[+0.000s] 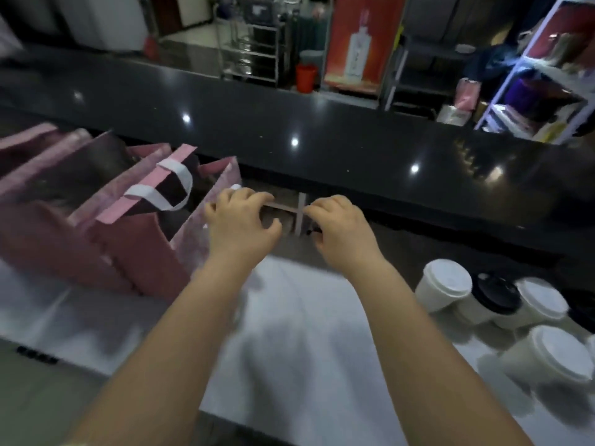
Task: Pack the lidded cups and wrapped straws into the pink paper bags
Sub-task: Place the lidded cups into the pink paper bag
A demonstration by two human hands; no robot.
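Both arms stretched forward, close together over the far edge of the white work surface [306,333].

Left hand [240,220]: palm down, fingers curled narrowly, set against the upper right edge of the nearest pink bag [193,252]. Too blurred to tell whether gripping that edge or only touching it.

Right hand [341,230]: palm down, just beside the left, fingers likewise curled in. Something small and dark under the fingertips; no telling whether held.

Between the two hands, two thin pale-pink strips [301,217] crossing each other, one end at the left fingertips, the other near the right. Cannot tell whether wrapped straws or part of a bag.

Left of the left hand: a row of upright pink paper bags [48,226], tops open, white handles [174,185] folded over one rim.

Right of the right hand and nearer the body: lidded cups [447,281] clustered together on the surface, most with white lids, one with a black lid [495,292]. Well apart from both hands.

Beyond the hands, a dark glossy counter [322,123].
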